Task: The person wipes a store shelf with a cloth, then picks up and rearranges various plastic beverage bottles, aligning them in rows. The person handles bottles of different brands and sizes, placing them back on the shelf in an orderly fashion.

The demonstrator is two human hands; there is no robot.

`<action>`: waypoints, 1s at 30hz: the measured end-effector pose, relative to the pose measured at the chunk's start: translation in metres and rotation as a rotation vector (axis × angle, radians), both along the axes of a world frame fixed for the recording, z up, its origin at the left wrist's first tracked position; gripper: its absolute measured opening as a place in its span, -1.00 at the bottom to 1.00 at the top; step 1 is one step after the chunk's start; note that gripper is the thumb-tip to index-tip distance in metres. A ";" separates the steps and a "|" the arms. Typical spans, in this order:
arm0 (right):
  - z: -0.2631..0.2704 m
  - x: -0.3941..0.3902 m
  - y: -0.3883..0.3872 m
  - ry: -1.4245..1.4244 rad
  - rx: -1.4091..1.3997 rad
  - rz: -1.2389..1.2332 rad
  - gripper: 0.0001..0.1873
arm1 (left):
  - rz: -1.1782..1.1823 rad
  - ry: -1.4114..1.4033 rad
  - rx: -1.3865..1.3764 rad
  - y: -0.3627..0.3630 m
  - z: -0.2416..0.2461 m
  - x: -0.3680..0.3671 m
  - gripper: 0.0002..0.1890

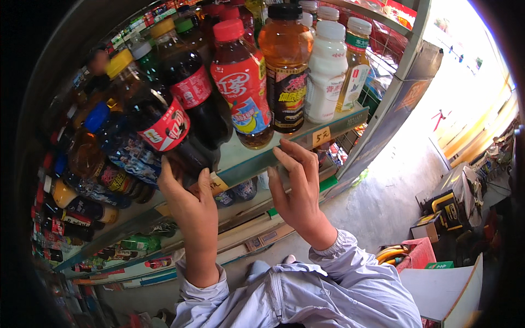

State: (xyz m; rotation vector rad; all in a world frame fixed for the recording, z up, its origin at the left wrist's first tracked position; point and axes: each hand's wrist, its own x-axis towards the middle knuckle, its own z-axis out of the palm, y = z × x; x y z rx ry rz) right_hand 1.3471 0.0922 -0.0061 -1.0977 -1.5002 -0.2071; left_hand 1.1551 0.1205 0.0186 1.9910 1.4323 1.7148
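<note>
My left hand point(190, 197) is at the shelf's front edge, its thumb and fingers around the base of a cola bottle point(164, 127) with a yellow cap and red label. My right hand point(299, 188) holds nothing; its fingers are apart near the shelf edge point(258, 164), below a red-labelled tea bottle point(242, 90). Right of that bottle stand an amber drink bottle point(287, 78) with a black cap, a white milk-drink bottle point(326, 78) and a clear bottle of pale yellow drink point(354, 74). A second cola bottle point(190, 82) stands behind the first.
Blue-capped bottles point(127, 147) and other drinks line the shelf at left. Lower shelves hold green bottles point(141, 243) and dark-capped ones. A metal upright point(381, 110) bounds the rack at right. On the concrete floor point(381, 197) are boxes and a red container point(418, 254).
</note>
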 end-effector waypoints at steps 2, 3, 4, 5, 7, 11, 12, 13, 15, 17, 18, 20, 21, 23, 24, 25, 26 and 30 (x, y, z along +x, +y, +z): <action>-0.007 0.007 -0.009 -0.004 -0.032 -0.011 -0.51 | 0.003 -0.007 -0.012 0.000 -0.001 -0.001 -0.28; -0.009 0.011 -0.013 0.006 -0.022 -0.022 -0.51 | 0.016 0.028 -0.006 0.000 -0.001 -0.001 -0.28; -0.011 0.013 -0.017 0.021 -0.020 -0.033 -0.50 | 0.028 0.067 0.002 0.000 0.000 -0.002 -0.28; -0.012 0.016 -0.020 0.041 -0.015 -0.044 -0.50 | 0.009 0.078 0.011 0.000 0.001 -0.003 -0.27; -0.013 0.019 -0.024 0.043 0.019 -0.096 -0.51 | 0.056 0.158 0.014 -0.001 0.003 -0.004 -0.27; -0.012 0.022 -0.029 0.063 -0.008 -0.151 -0.52 | -0.009 0.112 -0.009 -0.001 0.005 -0.005 -0.27; -0.011 0.023 -0.028 0.077 -0.006 -0.169 -0.53 | -0.014 0.113 0.002 -0.001 0.005 -0.005 -0.27; -0.011 0.023 -0.026 0.094 -0.010 -0.184 -0.53 | -0.017 0.116 0.008 -0.001 0.005 -0.005 -0.26; -0.009 0.026 -0.023 0.089 -0.009 -0.214 -0.55 | -0.007 0.126 0.010 -0.002 0.003 -0.005 -0.25; -0.006 0.030 -0.019 0.097 -0.010 -0.241 -0.56 | 0.011 0.142 0.020 -0.002 0.001 -0.005 -0.25; -0.004 0.033 -0.015 0.121 0.022 -0.235 -0.57 | 0.008 0.139 0.032 0.000 0.000 -0.005 -0.25; 0.001 0.044 -0.007 0.151 0.058 -0.217 -0.57 | -0.017 0.092 0.047 0.001 -0.003 -0.005 -0.25; 0.003 0.052 -0.002 0.160 0.076 -0.204 -0.57 | 0.030 0.107 0.049 0.001 -0.004 -0.004 -0.27; 0.007 0.072 0.007 0.144 0.099 -0.209 -0.57 | 0.024 0.015 0.030 -0.001 -0.007 0.001 -0.30; 0.008 0.080 0.011 0.188 0.107 -0.174 -0.57 | 0.061 0.022 0.057 0.000 -0.006 0.003 -0.32; 0.009 0.089 0.015 0.242 0.098 -0.135 -0.58 | 0.061 -0.040 0.058 0.001 -0.005 0.006 -0.35; 0.012 0.102 0.019 0.190 0.116 -0.144 -0.57 | 0.114 -0.061 0.082 -0.001 -0.003 0.012 -0.36; 0.022 0.152 0.034 0.187 0.139 -0.112 -0.44 | 0.285 0.006 0.280 -0.019 0.002 0.057 -0.41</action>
